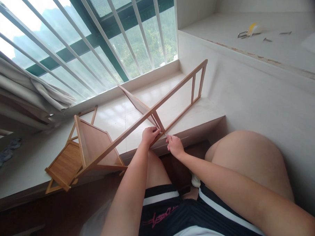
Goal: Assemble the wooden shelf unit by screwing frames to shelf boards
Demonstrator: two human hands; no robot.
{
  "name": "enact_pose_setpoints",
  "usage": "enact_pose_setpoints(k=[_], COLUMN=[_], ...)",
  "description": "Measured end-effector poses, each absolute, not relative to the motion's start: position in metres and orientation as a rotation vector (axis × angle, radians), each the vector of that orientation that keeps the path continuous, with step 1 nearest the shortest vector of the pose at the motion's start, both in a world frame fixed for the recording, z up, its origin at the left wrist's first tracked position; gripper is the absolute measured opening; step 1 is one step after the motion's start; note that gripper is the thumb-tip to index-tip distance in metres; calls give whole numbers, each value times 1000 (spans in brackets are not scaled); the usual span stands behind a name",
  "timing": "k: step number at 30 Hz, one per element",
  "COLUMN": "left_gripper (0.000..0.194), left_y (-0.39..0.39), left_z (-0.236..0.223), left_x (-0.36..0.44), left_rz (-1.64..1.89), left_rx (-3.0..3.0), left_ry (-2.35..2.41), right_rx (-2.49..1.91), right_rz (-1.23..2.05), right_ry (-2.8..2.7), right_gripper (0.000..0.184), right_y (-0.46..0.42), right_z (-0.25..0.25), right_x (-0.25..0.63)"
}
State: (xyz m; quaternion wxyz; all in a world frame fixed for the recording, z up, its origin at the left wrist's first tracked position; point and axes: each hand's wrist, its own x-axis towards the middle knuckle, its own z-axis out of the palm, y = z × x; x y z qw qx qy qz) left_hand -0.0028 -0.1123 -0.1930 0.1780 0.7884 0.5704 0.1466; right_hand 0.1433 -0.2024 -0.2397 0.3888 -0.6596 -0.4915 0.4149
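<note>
A light wooden rack frame (137,124) leans across the white window ledge, with flat panels set between its rails. My left hand (150,135) is closed, its fingers pinching at the joint where a crossbar (158,121) meets the lower rail. Just right of it, my right hand (175,145) is closed around a thin metal tool (164,133), whose tip points at that joint. The tool's exact kind is too small to tell, and the fastener there is hidden by my fingers. One panel (137,101) stands tilted behind the crossbar.
A brown wooden panel (66,160) sits at the rack's left end. On the right-hand shelf (229,24) lie loose screws (267,40) and a yellow-and-clear item (252,28) beside bent metal pieces. Window bars and a grey curtain (22,82) border the ledge (113,116).
</note>
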Motion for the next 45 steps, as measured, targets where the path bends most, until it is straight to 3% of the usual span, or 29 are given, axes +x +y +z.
enact_pose_setpoints(k=[45], left_gripper=[45], left_y=[-114], left_z=[-191], left_x=[0], left_rz=[395], left_rx=[2208], left_ry=[1651], right_rx=[-1777], right_rz=[925], right_ry=[-1332], right_gripper=[46], right_y=[-207], right_z=[-245], right_x=[139])
